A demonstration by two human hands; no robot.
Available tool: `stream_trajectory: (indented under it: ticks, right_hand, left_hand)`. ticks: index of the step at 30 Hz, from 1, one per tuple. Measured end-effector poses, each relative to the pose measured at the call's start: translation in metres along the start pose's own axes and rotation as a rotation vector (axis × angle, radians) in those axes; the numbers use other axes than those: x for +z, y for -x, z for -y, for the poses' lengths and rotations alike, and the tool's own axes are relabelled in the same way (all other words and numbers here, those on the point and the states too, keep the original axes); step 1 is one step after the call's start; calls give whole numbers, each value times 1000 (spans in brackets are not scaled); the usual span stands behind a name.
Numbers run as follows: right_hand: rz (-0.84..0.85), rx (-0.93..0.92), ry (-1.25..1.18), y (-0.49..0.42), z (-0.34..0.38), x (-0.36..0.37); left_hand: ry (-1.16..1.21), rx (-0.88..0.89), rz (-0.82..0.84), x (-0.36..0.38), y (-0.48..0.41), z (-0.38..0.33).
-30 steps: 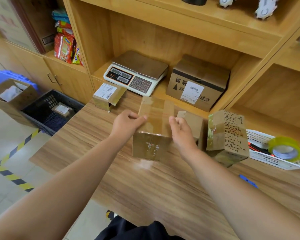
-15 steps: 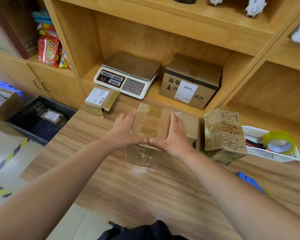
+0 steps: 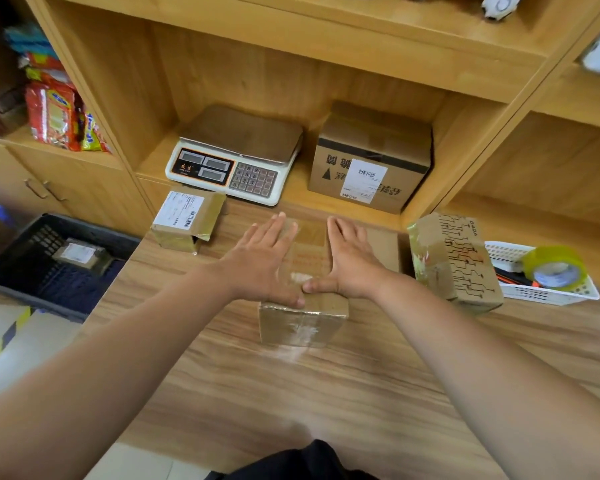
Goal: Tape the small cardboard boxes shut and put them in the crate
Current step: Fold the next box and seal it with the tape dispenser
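A small cardboard box point(image 3: 303, 323) stands on the wooden table point(image 3: 291, 393) in front of me. My left hand point(image 3: 262, 263) and my right hand point(image 3: 349, 263) lie flat on its top flaps with straight fingers, thumbs meeting at the near edge. A labelled small box point(image 3: 186, 220) sits at the table's far left. A printed box point(image 3: 456, 261) stands tilted on the right. Another plain box point(image 3: 383, 249) shows behind my right hand. The black crate point(image 3: 18, 265) on the floor to the left holds one small box point(image 3: 78, 256). A roll of clear tape point(image 3: 555, 268) rests in a white basket point(image 3: 541, 294).
A weighing scale point(image 3: 236, 157) and a larger labelled carton point(image 3: 369, 161) sit in the shelf niche behind the table. Snack packets point(image 3: 58, 112) lie on the cabinet to the left. Yellow and black floor tape point(image 3: 6, 336) runs along the floor near the crate.
The box was tilted with its flap held up by both hands; it has been set flat on the table, and both palms have come down flat on the top.
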State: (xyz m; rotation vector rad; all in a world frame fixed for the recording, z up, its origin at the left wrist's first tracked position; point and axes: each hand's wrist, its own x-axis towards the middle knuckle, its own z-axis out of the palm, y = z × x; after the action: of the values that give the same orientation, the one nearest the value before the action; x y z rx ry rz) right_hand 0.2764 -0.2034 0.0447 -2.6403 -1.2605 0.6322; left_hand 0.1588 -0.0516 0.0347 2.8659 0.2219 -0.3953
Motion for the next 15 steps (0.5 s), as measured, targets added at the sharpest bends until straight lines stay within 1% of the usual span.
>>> stream_trajectory:
  ticks: [7, 11, 15]
  right_hand:
    - [-159, 10, -77, -18, 2, -2]
    - [-235, 25, -148, -27, -1, -2]
    - [-291, 45, -188, -39, -4, -1]
  left_hand:
    - [2, -30, -80, -14, -17, 3]
    - [66, -44, -150, -20, -35, 7]
    - [170, -35, -177, -22, -49, 14]
